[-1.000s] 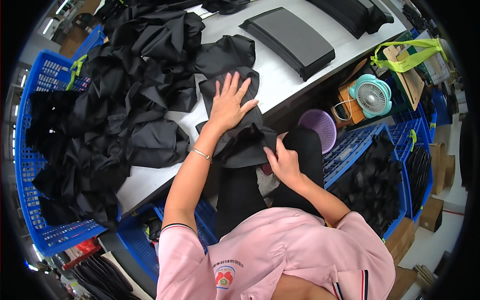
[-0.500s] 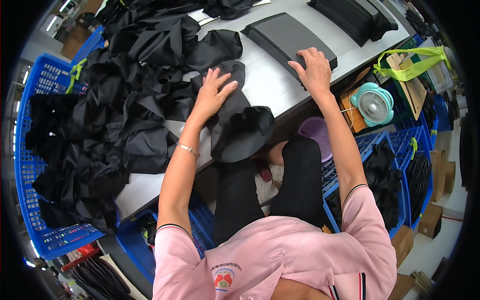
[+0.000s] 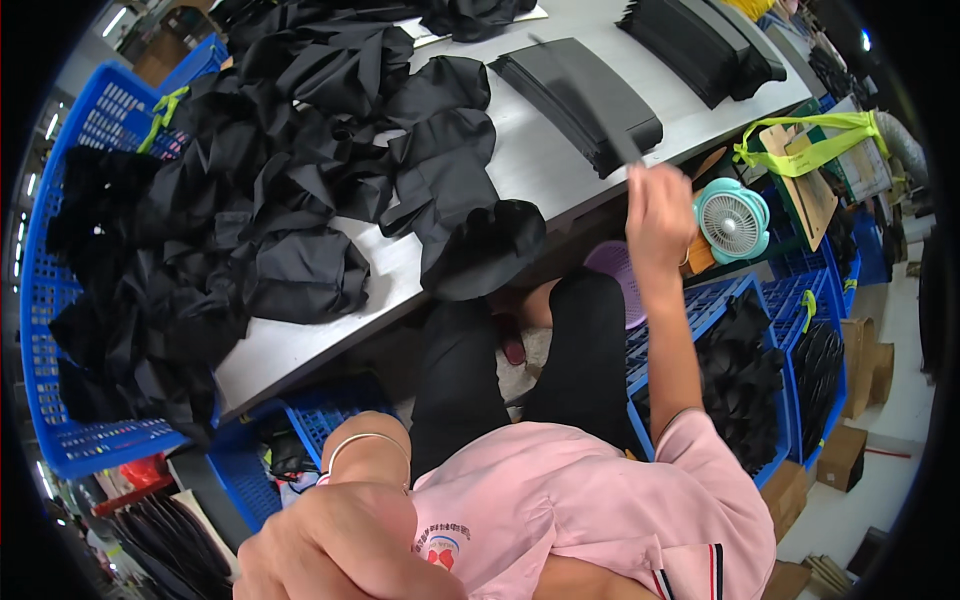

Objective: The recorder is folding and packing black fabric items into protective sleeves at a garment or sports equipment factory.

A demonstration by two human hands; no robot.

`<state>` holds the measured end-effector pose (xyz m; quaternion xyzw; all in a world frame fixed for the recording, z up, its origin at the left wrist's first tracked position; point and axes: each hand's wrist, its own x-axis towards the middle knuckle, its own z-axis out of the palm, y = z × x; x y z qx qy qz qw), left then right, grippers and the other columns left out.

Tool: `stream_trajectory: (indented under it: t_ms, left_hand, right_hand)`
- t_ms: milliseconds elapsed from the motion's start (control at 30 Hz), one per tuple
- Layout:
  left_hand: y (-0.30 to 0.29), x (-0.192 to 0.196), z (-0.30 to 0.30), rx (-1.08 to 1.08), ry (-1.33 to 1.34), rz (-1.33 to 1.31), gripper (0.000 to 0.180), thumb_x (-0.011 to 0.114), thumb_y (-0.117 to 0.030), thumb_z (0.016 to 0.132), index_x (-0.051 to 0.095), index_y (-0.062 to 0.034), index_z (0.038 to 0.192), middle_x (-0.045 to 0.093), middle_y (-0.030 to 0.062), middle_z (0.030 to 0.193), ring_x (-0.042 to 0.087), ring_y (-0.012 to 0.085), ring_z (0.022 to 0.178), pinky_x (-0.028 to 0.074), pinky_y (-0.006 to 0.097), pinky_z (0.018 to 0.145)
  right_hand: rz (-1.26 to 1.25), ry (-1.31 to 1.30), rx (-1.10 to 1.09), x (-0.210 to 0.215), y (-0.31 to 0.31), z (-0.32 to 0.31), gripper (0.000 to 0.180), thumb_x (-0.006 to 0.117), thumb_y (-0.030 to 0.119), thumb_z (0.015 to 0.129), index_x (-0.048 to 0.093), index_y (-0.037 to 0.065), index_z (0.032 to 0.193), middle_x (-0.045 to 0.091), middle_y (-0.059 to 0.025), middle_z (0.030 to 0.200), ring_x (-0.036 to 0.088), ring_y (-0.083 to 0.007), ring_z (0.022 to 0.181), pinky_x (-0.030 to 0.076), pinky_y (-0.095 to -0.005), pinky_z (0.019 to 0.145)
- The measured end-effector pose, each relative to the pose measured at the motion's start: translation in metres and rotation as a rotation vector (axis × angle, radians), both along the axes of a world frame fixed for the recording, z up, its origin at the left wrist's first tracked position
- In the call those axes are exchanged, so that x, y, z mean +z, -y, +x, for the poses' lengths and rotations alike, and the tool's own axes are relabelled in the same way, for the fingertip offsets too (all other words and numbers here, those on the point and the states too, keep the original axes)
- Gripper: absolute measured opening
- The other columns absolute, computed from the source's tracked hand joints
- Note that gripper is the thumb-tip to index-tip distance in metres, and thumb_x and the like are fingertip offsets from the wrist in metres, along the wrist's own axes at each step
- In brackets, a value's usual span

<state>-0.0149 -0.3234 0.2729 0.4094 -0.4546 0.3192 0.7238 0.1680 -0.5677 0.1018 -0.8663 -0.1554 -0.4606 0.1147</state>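
My right hand (image 3: 662,215) is closed, a little blurred, at the table's near edge. From its fingers a thin dark sheet (image 3: 585,100), seen nearly edge-on and smeared by motion, reaches up over a stack of flat dark panels (image 3: 600,85). My left hand (image 3: 340,545) is raised close to the camera at the bottom, its fingers curled and cut off by the lower edge; what they hold, if anything, is hidden. A black fabric piece (image 3: 480,250) hangs over the table's front edge, beside a heap of loose black fabric pieces (image 3: 290,190) on the left.
A second stack of dark panels (image 3: 690,50) lies at the far right of the metal table (image 3: 375,260). Blue crates (image 3: 50,400) stand left, below and right. A turquoise fan (image 3: 732,222) and a purple basket (image 3: 617,270) are by my right arm.
My left hand has left the fabric and come up close to the camera. My right hand has drawn back from the stack toward me, now closed on a dark sheet.
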Motion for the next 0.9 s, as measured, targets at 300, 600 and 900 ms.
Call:
stream_trajectory:
  t_ms: [300,600,900]
  left_hand:
    - [0.008,0.008,-0.034,-0.22,0.109,-0.045,0.045,0.071,-0.01,0.089,0.064,-0.0293,0.129,0.063,0.001,0.075,0.049,0.0134,0.054,0.047,0.027,0.053]
    - [0.024,0.002,-0.093,-0.162,-0.016,-0.081,0.039,0.075,-0.005,0.085,0.068,-0.0236,0.118,0.064,0.0031,0.081,0.055,0.0167,0.063,0.051,0.029,0.057]
    - [0.05,-0.182,-0.054,-0.162,-1.289,0.065,0.114,0.082,-0.059,0.072,0.026,-0.0069,0.157,0.036,0.0127,0.157,0.035,0.029,0.145,0.03,0.041,0.116]
  right_hand:
    - [0.064,-0.37,0.049,-0.061,0.026,-0.131,0.009,0.068,0.01,0.091,0.062,0.003,0.089,0.06,-0.0099,0.088,0.063,-0.0302,0.078,0.051,-0.0388,0.066]
    - [0.446,-0.354,0.048,-0.024,0.027,-0.172,0.004,0.063,0.003,0.094,0.061,-0.001,0.094,0.066,-0.0158,0.106,0.065,-0.0318,0.093,0.052,-0.0372,0.079]
    - [0.318,-0.377,0.527,0.014,-0.008,-0.238,0.008,0.062,0.002,0.094,0.06,-0.003,0.1,0.064,-0.0233,0.121,0.07,-0.0363,0.098,0.057,-0.0372,0.083]
